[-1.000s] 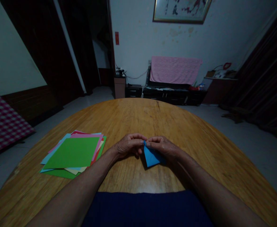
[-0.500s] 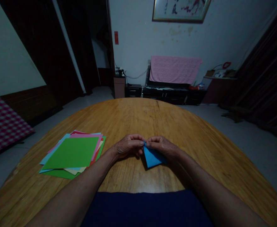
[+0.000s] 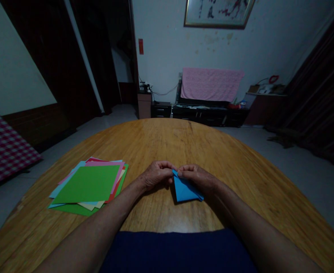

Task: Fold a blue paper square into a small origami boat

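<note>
I've got the round wooden bench (image 3: 167,140) filling my view, w/ colored paper stack (image 3: 87,184) left of centre, well apart from the work. L hand (image 3: 157,175) and R hand (image 3: 197,178) meet mid-bench. Folded blue paper (image 3: 185,190) lies just below them, long axis running down-right from its top tip, body nearer R hand. R fingers (image 3: 183,170) closed on that tip; L fingers (image 3: 167,164) curled beside it, can't tell if gripping.
</note>
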A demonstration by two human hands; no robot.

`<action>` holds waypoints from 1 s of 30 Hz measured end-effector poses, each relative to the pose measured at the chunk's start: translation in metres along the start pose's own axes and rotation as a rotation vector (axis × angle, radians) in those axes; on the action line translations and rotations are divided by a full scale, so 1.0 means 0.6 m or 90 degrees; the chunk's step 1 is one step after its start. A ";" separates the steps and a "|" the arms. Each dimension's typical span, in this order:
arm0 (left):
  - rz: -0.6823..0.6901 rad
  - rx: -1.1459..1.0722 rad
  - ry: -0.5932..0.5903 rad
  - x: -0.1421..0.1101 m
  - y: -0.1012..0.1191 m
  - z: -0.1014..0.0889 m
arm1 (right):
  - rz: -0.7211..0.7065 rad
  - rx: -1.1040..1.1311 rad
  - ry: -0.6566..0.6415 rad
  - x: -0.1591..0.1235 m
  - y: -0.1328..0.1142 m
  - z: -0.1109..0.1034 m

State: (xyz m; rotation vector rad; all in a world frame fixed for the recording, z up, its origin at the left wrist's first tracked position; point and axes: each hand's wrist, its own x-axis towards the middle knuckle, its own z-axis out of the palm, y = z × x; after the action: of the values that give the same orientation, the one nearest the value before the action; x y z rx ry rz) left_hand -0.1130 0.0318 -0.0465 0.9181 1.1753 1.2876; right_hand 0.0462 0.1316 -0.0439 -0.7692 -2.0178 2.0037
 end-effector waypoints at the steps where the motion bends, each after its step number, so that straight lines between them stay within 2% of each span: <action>1: 0.012 0.011 0.013 0.000 0.001 0.003 | -0.003 0.005 -0.001 0.002 0.002 -0.001; 5: 0.039 0.041 0.052 -0.002 0.007 0.013 | -0.010 0.013 0.012 0.007 0.010 -0.004; 10: 0.010 -0.022 0.040 0.000 0.003 0.014 | -0.010 0.007 0.026 0.007 0.010 -0.002; 17: 0.026 -0.060 0.046 0.002 -0.002 0.015 | -0.016 0.002 0.053 0.001 0.000 0.006; 22: -0.009 -0.063 0.035 -0.001 0.001 0.009 | -0.023 0.010 0.043 0.002 0.003 0.004; 27: -0.003 -0.062 0.026 0.001 0.000 0.004 | -0.015 0.012 0.042 0.002 0.003 0.004; 30: 0.003 -0.052 0.054 0.002 0.001 0.009 | -0.024 0.020 0.046 0.001 0.001 0.008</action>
State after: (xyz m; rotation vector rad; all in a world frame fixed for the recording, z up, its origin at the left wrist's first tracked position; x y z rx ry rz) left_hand -0.1081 0.0339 -0.0451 0.8139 1.1777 1.3797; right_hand 0.0435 0.1278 -0.0447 -0.7792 -1.9413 1.9542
